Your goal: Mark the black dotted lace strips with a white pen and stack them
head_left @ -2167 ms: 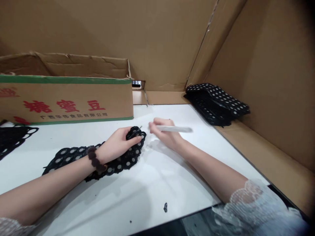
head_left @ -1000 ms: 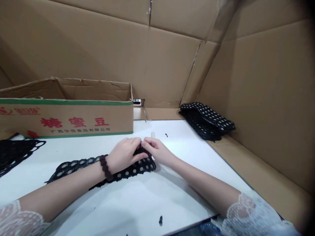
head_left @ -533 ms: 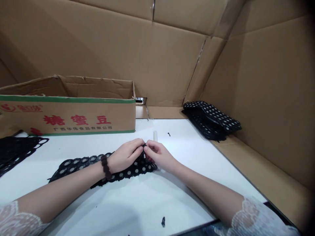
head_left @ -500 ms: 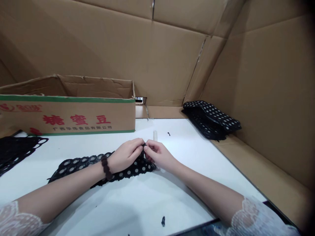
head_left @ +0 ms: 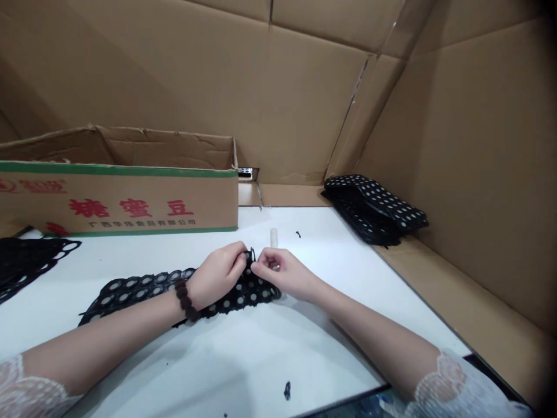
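A black sheet of joined rings with pale round discs in them point(head_left: 227, 303) lies across the white table. My left hand point(head_left: 217, 274) is closed on its far right edge and lifts that corner a little. Just right of that edge, the fingertips of my right hand point(head_left: 285, 271) are pinched together beside a thin black loop at the corner. Whether they hold a bit of it is too small to make out. A clear small tube point(head_left: 274, 237) lies behind my right hand.
An open cardboard box point(head_left: 209, 200) stands at the back left. Black netting with open holes point(head_left: 30, 261) lies at the left edge. Folded black dotted sheets point(head_left: 376, 206) rest by the right cardboard wall point(head_left: 478, 145). A black scrap point(head_left: 287, 390) lies near the front edge.
My hands have drawn slightly apart at the sheet's corner. The left has shifted a little left, and a thin black loop now shows between them.
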The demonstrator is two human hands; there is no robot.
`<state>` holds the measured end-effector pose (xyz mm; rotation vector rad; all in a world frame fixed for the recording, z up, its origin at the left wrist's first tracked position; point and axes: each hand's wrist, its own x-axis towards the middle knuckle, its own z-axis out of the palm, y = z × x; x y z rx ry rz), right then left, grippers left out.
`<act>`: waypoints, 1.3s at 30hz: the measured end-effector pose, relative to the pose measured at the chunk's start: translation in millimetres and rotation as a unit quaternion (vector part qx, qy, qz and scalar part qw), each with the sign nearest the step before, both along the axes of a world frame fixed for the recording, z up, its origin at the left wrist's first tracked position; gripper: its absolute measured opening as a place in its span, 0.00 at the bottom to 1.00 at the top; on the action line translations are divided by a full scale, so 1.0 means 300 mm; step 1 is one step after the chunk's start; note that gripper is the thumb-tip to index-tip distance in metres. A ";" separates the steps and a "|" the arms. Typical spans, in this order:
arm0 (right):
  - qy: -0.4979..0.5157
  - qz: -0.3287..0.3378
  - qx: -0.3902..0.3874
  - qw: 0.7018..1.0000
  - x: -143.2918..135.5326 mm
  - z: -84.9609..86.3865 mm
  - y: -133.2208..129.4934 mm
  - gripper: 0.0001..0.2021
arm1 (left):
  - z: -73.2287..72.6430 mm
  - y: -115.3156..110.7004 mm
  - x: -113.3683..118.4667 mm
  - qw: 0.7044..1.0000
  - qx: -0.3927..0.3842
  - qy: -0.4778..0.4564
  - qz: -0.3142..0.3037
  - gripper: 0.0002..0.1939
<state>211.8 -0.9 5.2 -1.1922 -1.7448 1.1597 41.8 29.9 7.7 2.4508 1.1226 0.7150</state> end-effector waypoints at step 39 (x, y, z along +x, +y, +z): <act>0.062 0.040 -0.161 0.984 0.005 0.009 0.019 0.21 | 0.004 0.033 -0.008 0.964 -0.178 -0.188 0.054 0.10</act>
